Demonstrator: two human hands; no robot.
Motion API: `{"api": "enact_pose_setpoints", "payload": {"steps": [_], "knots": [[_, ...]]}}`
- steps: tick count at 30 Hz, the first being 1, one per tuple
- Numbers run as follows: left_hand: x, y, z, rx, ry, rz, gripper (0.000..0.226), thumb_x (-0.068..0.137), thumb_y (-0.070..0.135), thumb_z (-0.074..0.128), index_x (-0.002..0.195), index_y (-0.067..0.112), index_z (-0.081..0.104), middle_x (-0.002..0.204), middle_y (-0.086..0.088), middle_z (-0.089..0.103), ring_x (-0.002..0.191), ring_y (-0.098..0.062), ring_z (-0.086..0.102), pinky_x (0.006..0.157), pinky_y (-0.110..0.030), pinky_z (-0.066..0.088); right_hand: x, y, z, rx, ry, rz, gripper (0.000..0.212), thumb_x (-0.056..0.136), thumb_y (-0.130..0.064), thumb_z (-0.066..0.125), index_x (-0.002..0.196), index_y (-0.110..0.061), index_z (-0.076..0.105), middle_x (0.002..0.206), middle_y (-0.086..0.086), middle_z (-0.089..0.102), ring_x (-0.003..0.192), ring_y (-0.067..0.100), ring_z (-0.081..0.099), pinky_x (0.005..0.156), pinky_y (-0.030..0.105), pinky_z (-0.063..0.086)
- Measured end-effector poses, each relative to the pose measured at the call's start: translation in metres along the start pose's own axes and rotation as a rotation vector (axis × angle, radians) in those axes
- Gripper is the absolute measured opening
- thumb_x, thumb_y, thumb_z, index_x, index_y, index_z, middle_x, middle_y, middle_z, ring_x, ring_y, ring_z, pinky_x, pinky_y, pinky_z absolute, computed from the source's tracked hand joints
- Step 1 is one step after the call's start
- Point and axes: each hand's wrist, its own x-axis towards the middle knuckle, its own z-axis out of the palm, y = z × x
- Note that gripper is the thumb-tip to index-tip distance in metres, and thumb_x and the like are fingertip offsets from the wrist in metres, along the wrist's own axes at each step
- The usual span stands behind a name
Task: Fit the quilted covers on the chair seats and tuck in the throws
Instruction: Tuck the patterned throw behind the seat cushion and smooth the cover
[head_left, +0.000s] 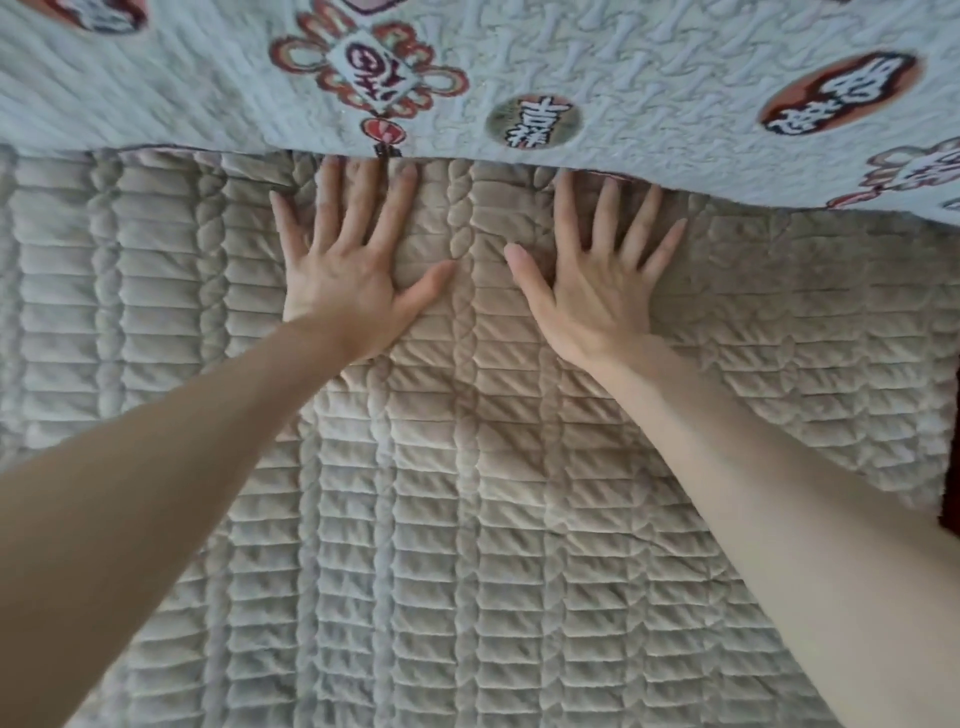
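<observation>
well, the quilted cover (467, 519) lies flat and fills most of the view, from the bottom up to the throw (649, 78). it is soft and beige, with rows of little puffy bars and twisty rope lines running up and down. the throw is pale blue with red and dark round pictures and signs on it. it hangs across the top, and its bottom edge lies on the far part of the cover.

both hands lie flat on the cover, palms down, side by side, with a strip of cover and one rope line between the thumbs. the left hand (348, 280) has its fingers (358, 208) straight and spread apart, holding nothing. its three long fingers reach right up to the throw's bottom edge, and the little finger stops short of it. the right hand (597, 296) is just the same, fingers straight and spread apart, holding nothing. its fingertips also meet the throw's edge, and i cannot tell if any tips go under it.

two bare arms (156, 493) come in from the bottom corners.

the throw's edge runs straight on the left and dips lower on the right. the cover stretches wide on both sides of the hands and back toward the person. at the right edge the cover ends by a dark strip (954, 441), too small to tell what it is.
</observation>
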Motion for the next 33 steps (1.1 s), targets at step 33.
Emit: {"api": "enact_pose_setpoints", "payload": {"steps": [33], "knots": [[0.022,-0.024,-0.002,0.002,-0.040,-0.087,0.083,0.091,0.071,0.012,0.155,0.019,0.004,0.162,-0.008,0.002,0.148,-0.033,-0.006,0.115,-0.056,-0.014,0.028,-0.026,-0.008,0.059,-0.013,-0.296,0.079,0.092,-0.069,0.020,0.155,-0.026,0.002,0.163,-0.006,0.005,0.150,0.022,-0.002,0.118,0.043,-0.005]]}}
